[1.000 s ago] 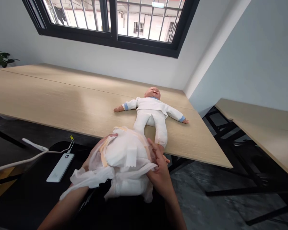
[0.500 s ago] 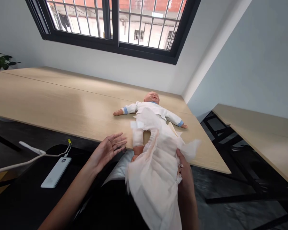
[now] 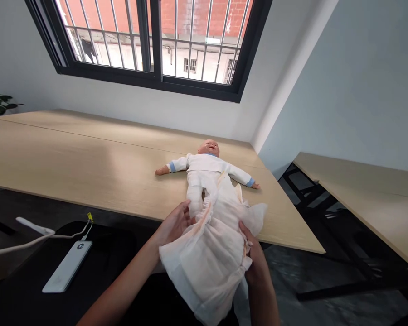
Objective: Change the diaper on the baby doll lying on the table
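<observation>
White disposable diaper (image 3: 204, 258) hangs over the bench (image 3: 88, 158) edge, its upper end against the legs of the baby doll (image 3: 204, 174). Right hand (image 3: 253, 251) clamps one side; left hand (image 3: 173, 224) cups the other, closure unclear. Even tension from both sides suits this soft sheet.

Doll (image 3: 204, 165) on table (image 3: 71, 167), diaper (image 3: 206, 258) at legs

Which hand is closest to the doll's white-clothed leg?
The left hand, right beside the doll's leg; the right hand grips the far side of the diaper, away from it.
</observation>
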The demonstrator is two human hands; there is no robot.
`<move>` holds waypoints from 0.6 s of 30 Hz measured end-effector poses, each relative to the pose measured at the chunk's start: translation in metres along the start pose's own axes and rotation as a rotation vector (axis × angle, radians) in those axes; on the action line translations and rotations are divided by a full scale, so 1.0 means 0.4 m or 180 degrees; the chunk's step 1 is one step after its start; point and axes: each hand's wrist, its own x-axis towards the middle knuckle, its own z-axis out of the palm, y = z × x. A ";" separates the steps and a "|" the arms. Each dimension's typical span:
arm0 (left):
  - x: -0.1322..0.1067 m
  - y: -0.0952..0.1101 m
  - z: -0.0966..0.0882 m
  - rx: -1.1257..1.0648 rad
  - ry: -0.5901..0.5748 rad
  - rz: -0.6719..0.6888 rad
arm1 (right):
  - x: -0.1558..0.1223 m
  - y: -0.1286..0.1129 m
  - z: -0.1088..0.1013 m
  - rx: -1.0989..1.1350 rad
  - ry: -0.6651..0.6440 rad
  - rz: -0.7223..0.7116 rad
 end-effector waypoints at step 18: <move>0.069 0.017 0.052 -0.0364 -0.1108 -0.0557 | -0.013 -0.152 -0.178 -0.0570 0.0921 -0.0340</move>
